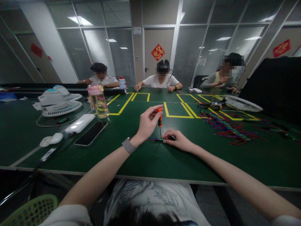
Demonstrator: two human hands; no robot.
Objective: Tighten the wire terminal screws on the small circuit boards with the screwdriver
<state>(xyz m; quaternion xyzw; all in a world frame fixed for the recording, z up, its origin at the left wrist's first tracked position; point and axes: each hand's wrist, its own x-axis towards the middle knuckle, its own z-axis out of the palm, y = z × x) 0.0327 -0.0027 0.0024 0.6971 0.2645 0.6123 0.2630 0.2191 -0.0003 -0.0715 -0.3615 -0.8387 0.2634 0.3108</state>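
Note:
My left hand [149, 121] is closed around the orange and black handle of a screwdriver [160, 121], which stands upright. Its thin shaft runs down to a small green circuit board [159, 139] with red and blue wires on the green table. Low on the tabletop, my right hand [178, 140] pinches the board's right end between thumb and fingers. Where exactly the screwdriver's tip touches the board is too small to tell.
Many wired circuit boards [227, 127] lie in a row to the right. Left are a phone [91, 133], a white power bank [80, 123], a drink bottle [98, 102] and white fans [58, 103]. Yellow tape [180, 116] marks the table [131, 163]. Three people sit opposite.

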